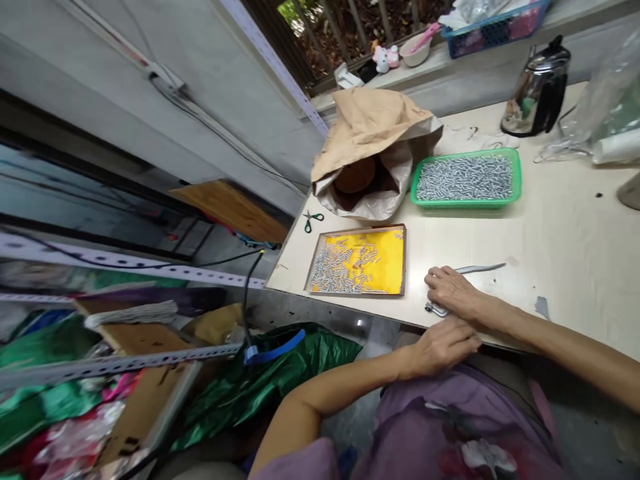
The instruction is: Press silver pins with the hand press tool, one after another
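Close together, left hand [440,345] and right hand [454,293] at the table's [555,230] edge.
Head view: the right curls over a metal tool [483,268] lying there, grip unclear; whether the left, loosely bent, holds anything is hidden.

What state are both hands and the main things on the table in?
Left hand: fingers loosely bent, grip hidden
Right hand: curled over a metal tool, grip unclear
Metal tool: partly covered
Yellow-bottomed tray: partly covered with loose metal pieces
Green basket: filled with metal pieces
Paper bag: mouth open
Scissors: handles apart
Kettle: upright, lidded
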Available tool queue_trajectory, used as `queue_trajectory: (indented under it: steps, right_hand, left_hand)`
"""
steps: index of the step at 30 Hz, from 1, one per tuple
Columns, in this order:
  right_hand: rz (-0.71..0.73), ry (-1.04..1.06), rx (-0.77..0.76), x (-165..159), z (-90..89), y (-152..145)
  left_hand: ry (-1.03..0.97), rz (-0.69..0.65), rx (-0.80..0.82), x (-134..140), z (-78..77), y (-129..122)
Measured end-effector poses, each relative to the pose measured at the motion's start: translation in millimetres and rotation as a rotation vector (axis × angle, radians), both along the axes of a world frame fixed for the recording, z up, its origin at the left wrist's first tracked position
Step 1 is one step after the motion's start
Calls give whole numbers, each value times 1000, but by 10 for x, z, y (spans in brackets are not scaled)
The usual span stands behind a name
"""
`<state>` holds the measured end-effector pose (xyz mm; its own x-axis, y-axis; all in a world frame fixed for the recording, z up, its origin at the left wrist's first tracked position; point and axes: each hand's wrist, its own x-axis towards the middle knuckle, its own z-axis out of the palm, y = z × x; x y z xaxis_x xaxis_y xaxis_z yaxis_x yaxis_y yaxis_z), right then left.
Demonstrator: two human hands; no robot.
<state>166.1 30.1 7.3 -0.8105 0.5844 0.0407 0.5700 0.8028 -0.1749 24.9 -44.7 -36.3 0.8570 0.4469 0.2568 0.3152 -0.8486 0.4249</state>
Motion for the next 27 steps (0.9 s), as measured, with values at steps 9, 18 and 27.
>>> queue_trajectory:
  steps: [9, 18, 27]
  right_hand:
    - [-83, 579, -26, 111, -67, 148]
    - [-808, 760, 254, 1018, 408, 851]
    - [-858, 660, 216, 1323, 486, 778]
  left_hand:
    - [335, 994, 173, -1216, 354, 761]
    - [612, 1010, -6, -1323, 313, 984]
    - [746, 997, -53, -1341, 392, 1004]
